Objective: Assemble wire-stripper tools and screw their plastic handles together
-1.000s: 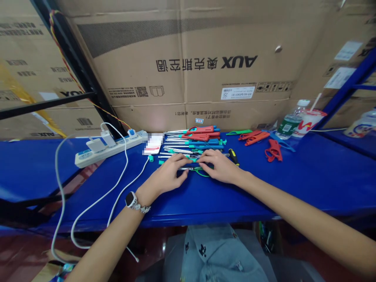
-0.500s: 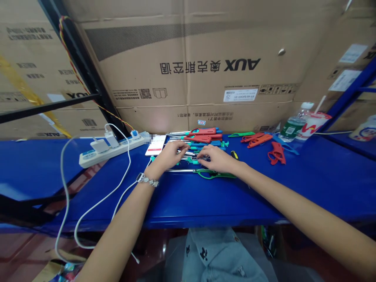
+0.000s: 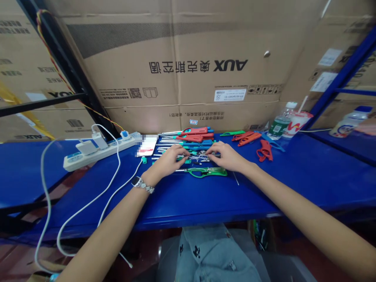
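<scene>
Over a pile of small parts, my left hand has its fingers curled beside a teal piece; whatever it pinches is too small to make out. Thin white wires lie between the two hands. At their right end, my right hand has thumb and fingers pressed together on something tiny. Nearer the front lies an opened green long-nozzle lighter with its metal tube pointing left. Behind my hands are blue lighters and red lighters, nozzles to the left.
A power strip with white cables and a phone lie left. Red and orange lighter shells, a water bottle and a paper cup stand or lie right. A cardboard wall backs the blue table.
My hands have moved slightly apart, showing more of the white wires between them. A yellow-and-black handle beyond my right hand is now hidden. The camera view has turned a little to the right.
</scene>
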### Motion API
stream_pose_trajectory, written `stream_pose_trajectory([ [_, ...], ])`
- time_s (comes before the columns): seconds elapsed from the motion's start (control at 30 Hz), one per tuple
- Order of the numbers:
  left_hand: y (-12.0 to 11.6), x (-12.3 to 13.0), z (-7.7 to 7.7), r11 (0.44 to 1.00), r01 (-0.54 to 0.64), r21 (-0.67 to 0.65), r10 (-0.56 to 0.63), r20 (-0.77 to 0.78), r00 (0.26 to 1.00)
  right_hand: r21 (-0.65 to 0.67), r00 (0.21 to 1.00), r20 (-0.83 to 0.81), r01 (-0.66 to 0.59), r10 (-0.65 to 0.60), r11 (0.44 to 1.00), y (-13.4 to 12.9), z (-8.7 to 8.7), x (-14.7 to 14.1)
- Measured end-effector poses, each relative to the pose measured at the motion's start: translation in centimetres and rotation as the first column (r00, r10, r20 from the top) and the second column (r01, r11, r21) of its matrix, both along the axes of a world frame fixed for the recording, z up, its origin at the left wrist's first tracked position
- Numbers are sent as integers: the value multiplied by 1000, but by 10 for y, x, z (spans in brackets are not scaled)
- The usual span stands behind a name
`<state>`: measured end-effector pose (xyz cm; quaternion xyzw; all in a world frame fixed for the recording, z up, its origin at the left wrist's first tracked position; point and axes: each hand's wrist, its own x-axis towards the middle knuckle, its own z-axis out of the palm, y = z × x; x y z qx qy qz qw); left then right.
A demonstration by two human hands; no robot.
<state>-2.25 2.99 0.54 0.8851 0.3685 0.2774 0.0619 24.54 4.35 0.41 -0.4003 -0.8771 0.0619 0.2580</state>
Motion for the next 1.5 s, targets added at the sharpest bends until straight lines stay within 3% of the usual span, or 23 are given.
stream_pose_trajectory([
  [0.2,24,21,12,1000,6,5,-5,-111,994,11,996,68,49,-50,999,4,5,9],
  [0.37,34,35,5,998,-46,40,49,-62,997,18,989,71,128,-129,992,6,2,13],
  [0.53,42,32,2,978,-151,145,159,-51,986,53,979,47,196,-199,979,18,5,8],
  [0.67,51,29,1,970,-211,117,217,-37,976,60,977,45,205,-208,977,32,10,-5],
  [0.77,49,33,-4,975,-182,128,185,-16,983,48,976,39,211,-213,976,34,7,0],
  [0.9,41,47,-4,980,-64,191,64,8,998,56,976,46,209,-211,976,27,-1,35],
  [1.07,51,92,17,982,17,191,-1,-81,997,46,939,54,338,-340,940,29,-2,85],
  [1.23,95,155,32,991,-45,125,87,-354,931,47,911,83,401,-404,915,47,5,103],
  [1.37,133,199,33,989,-73,128,123,-448,886,38,901,29,432,-433,901,62,4,107],
  [1.5,154,225,25,988,-88,129,143,-522,841,31,886,-91,460,-455,888,68,-6,110],
])
